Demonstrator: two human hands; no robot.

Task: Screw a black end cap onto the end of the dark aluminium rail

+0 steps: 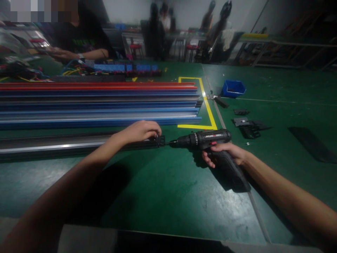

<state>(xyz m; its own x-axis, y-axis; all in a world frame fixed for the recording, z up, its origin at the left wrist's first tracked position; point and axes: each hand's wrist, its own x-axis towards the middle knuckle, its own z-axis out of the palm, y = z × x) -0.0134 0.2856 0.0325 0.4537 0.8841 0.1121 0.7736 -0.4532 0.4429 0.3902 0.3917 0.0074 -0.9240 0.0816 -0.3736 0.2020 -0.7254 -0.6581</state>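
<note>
My right hand [226, 153] is wrapped round the grip of a black cordless drill [207, 138] lying level over the green table. The drill's bit points left and meets a small black end piece [161, 140] on a long dark metal rail [65, 146]. My left hand [142, 130] is closed over the right end of that rail, fingers curled down on it just beside the end piece. The rail runs off to the left edge of the view.
A stack of long red, blue and silver rails [100, 103] lies behind the dark rail. Yellow tape [207, 109] marks a box on the green table [168, 196]. A blue bin [233, 88] and black brackets [247, 124] lie right. A seated person [79, 42] works at the far left.
</note>
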